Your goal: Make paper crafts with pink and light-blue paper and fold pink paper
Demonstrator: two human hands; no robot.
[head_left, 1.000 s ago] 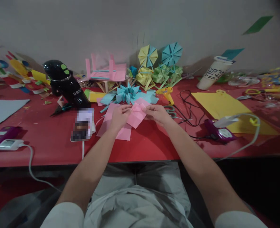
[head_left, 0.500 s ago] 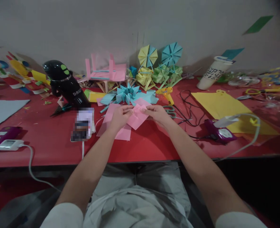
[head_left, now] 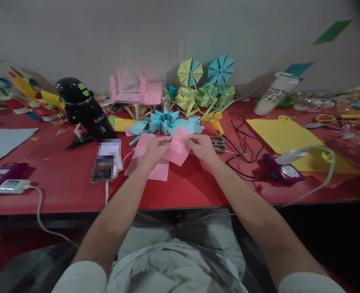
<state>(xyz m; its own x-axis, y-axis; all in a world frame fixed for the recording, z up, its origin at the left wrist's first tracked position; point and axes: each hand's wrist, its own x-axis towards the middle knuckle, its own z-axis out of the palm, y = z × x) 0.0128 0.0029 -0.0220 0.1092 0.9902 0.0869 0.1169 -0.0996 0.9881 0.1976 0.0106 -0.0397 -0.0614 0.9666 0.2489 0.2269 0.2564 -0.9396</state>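
A creased pink paper [head_left: 179, 151] is held between both hands above the red table [head_left: 186, 191]. My left hand [head_left: 156, 149] pinches its left side, and my right hand [head_left: 201, 147] grips the upper right part between thumb and fingers. Flat pink sheets [head_left: 137, 156] lie under and beside my left hand. Just behind the held paper is a blue folded paper star [head_left: 164, 121] on blue sheets. A yellow glue gun [head_left: 213, 121] and green-handled scissors [head_left: 219, 144] rest close to my right hand.
A black bottle [head_left: 86, 108] and a phone [head_left: 107, 160] are on the left. Folded paper wheels [head_left: 221, 69] and a pink paper structure [head_left: 140, 93] stand behind. On the right are a white cup [head_left: 273, 95], yellow sheets [head_left: 271, 134], a purple power socket [head_left: 285, 171] and cables.
The held pink paper has turned slightly and its lower part has shifted a little to the right. My right hand's fingers have moved slightly on it; my left hand is nearly unchanged.
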